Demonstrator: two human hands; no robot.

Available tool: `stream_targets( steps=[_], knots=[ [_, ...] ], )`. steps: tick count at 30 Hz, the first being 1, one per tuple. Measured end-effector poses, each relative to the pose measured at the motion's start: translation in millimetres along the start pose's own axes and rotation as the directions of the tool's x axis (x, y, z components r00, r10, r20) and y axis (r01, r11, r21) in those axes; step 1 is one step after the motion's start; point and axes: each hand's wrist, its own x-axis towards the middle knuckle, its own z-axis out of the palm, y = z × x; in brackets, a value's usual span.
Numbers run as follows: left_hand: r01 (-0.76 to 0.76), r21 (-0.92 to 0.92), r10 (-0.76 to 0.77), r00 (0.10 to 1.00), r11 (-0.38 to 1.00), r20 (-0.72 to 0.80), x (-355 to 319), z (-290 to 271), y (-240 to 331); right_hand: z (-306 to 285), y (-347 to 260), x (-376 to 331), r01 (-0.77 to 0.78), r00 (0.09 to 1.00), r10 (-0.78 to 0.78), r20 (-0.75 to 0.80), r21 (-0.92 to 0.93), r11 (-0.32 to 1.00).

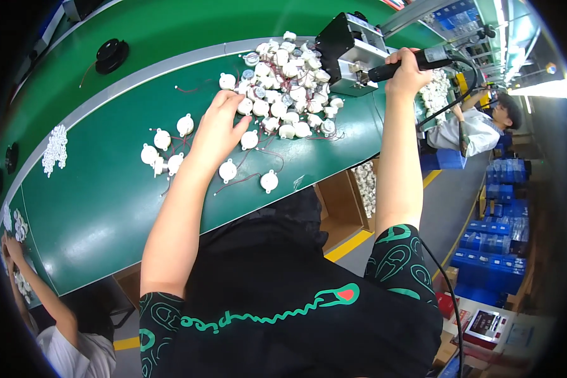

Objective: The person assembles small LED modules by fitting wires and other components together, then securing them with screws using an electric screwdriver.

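Note:
My right hand (pixel 409 79) is wrapped around a black electric screwdriver (pixel 433 58). The tool lies nearly level, its tip pointing left at the metal front of a black-and-grey box, which looks like a screw feeder (pixel 354 60). At the left edge of a heap of small white round parts (pixel 286 79), my left hand (pixel 220 123) is palm down with thumb and fingers apart. A white round part with side ears (pixel 244 106) lies right by its fingertips; whether they touch it I cannot tell. Thin dark red wires trail from many of these parts.
Several loose white parts (pixel 162 139) lie around my left forearm on the green table (pixel 101 214). Small white pieces (pixel 55 150) are piled farther left. A black round object (pixel 111 55) sits beyond the grey rail. Co-workers (pixel 469 129) work at both sides. Blue bins (pixel 485 264) stand right.

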Motion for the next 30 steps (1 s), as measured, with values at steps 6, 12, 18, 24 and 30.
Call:
stream_targets(
  steps=[6, 12, 18, 24, 30],
  knots=[
    [-0.014, -0.027, 0.015, 1.000, 1.000, 0.011, 2.5, 4.7, -7.1, -8.0, -22.5, -34.5, -0.197, 0.977, 0.197, 0.080, -0.008, 0.980],
    [0.010, -0.043, -0.009, 1.000, 0.999, 0.020, 4.1, 3.9, 3.9, 42.5, -54.4, -104.9, -0.317, 0.918, 0.259, 0.302, 0.165, 0.934],
    [0.009, -0.053, -0.009, 1.000, 0.999, 0.016, 2.4, 8.6, -3.2, 123.0, -47.7, -144.1, -0.309, 0.873, 0.167, 0.458, 0.255, 0.916],
    [-0.022, -0.086, 0.020, 1.000, 0.996, -0.018, 0.6, 11.5, -3.0, 137.3, -29.5, -154.8, -0.371, 0.855, 0.222, 0.468, 0.254, 0.893],
    [-0.003, -0.054, 0.002, 1.000, 0.999, -0.003, -1.5, 10.4, -4.1, 136.2, -24.5, -157.3, -0.389, 0.850, 0.232, 0.472, 0.268, 0.881]
  ],
)
